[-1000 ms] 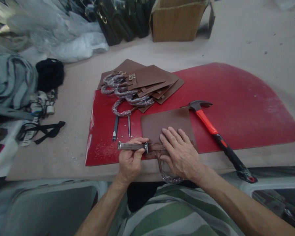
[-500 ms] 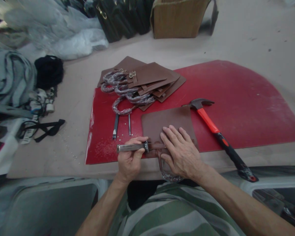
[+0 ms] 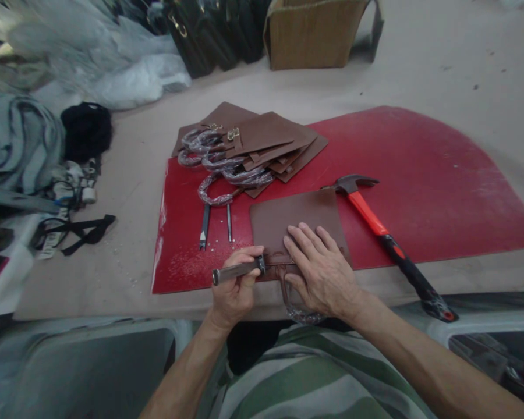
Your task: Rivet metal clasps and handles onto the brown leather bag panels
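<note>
My left hand (image 3: 233, 288) grips a metal punch tool (image 3: 238, 270) that lies nearly flat, its tip at the near edge of a brown leather panel (image 3: 288, 218). My right hand (image 3: 321, 270) lies flat on that panel with fingers stretched out, pressing it onto the red cutting mat (image 3: 419, 180). A plastic-wrapped handle (image 3: 299, 308) hangs from the panel over the table's front edge, partly hidden under my right hand.
A hammer with a red and black handle (image 3: 386, 238) lies right of the panel. A stack of brown panels with wrapped handles (image 3: 248, 151) sits behind. Two small punches (image 3: 216, 224) lie on the mat. Cardboard box (image 3: 314, 35), bags and cloth crowd the far left.
The punch tool's free end has dipped slightly toward me and my left hand has shifted a little right. My right hand stays flat on the panel.
</note>
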Demonstrator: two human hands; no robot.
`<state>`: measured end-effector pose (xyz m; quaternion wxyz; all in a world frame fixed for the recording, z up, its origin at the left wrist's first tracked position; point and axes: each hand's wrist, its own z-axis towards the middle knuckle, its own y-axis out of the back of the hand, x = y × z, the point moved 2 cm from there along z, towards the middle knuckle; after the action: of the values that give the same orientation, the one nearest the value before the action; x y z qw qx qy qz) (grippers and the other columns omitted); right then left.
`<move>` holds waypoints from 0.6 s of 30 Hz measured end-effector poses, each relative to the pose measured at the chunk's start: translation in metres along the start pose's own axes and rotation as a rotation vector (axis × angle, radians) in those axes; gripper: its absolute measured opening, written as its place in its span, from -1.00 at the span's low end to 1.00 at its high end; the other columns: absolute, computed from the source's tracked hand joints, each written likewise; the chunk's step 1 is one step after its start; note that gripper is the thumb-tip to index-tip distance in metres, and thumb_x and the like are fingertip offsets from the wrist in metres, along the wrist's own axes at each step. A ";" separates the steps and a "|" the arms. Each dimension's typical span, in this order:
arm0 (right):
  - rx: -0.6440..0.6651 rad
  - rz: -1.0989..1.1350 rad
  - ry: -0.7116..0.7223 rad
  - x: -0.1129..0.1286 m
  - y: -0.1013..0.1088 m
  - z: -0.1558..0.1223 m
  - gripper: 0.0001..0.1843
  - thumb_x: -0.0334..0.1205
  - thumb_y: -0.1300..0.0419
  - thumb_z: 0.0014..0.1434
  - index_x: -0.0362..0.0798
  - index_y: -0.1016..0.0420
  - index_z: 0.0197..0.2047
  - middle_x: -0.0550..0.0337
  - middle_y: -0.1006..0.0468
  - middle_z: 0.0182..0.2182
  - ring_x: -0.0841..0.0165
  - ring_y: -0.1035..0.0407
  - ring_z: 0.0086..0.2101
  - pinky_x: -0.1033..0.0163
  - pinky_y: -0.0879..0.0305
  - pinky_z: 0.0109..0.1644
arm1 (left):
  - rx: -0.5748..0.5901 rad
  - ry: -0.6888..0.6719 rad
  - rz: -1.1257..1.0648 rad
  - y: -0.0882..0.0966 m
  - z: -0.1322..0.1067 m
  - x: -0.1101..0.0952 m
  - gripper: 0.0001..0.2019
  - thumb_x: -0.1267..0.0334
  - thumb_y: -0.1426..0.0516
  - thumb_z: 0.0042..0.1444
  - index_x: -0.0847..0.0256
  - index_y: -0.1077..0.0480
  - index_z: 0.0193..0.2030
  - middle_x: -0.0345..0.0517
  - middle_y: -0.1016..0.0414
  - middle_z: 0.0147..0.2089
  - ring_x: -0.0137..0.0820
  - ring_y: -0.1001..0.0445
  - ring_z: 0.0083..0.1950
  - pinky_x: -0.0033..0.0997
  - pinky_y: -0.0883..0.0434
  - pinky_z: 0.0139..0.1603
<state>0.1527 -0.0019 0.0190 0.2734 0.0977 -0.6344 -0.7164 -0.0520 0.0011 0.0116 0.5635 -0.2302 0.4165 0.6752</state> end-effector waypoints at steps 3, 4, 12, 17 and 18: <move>0.003 0.005 0.000 0.000 0.000 0.000 -0.34 -0.01 -0.06 0.31 -0.27 -0.26 0.34 -0.21 -0.19 0.37 -0.08 -0.01 0.35 -0.21 0.14 0.41 | 0.003 -0.045 0.039 -0.003 0.001 -0.002 -0.79 0.48 -0.11 0.27 0.19 -0.32 0.01 0.03 -0.55 0.01 -0.23 -0.58 0.08 -0.04 -0.55 0.10; 0.003 0.005 -0.001 0.001 0.000 0.000 -0.34 0.00 -0.06 0.31 -0.27 -0.26 0.34 -0.21 -0.19 0.37 -0.08 -0.01 0.35 -0.21 0.14 0.41 | 0.007 -0.060 0.056 -0.003 0.002 -0.002 -0.80 0.48 -0.10 0.27 0.18 -0.33 0.00 0.03 -0.55 0.01 -0.24 -0.58 0.08 -0.05 -0.55 0.10; -0.019 -0.002 0.003 0.000 -0.001 0.000 -0.35 -0.04 -0.09 0.29 -0.28 -0.28 0.32 -0.22 -0.22 0.35 -0.07 -0.03 0.33 -0.22 0.10 0.39 | -0.058 -0.080 0.167 -0.007 -0.003 -0.005 -0.80 0.48 -0.10 0.27 0.21 -0.31 -0.01 0.04 -0.55 -0.01 -0.26 -0.57 0.05 -0.11 -0.57 0.05; -0.016 0.002 -0.001 0.000 -0.002 0.000 -0.34 -0.05 -0.09 0.30 -0.27 -0.26 0.34 -0.21 -0.20 0.36 -0.06 -0.01 0.34 -0.23 0.13 0.41 | -0.092 -0.078 0.149 -0.010 -0.009 -0.005 -0.76 0.51 -0.08 0.25 0.21 -0.30 0.02 0.06 -0.53 0.02 -0.25 -0.56 0.08 -0.09 -0.55 0.08; -0.016 0.002 -0.001 0.000 -0.002 0.000 -0.34 -0.04 -0.08 0.30 -0.27 -0.25 0.34 -0.21 -0.20 0.36 -0.07 -0.01 0.34 -0.23 0.14 0.41 | -0.076 -0.087 0.145 -0.010 -0.007 -0.005 -0.76 0.51 -0.08 0.25 0.21 -0.30 0.03 0.06 -0.54 0.02 -0.25 -0.56 0.08 -0.09 -0.55 0.09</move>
<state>0.1525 -0.0018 0.0168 0.2748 0.0946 -0.6288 -0.7212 -0.0422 -0.0074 0.0090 0.5214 -0.1912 0.3814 0.7390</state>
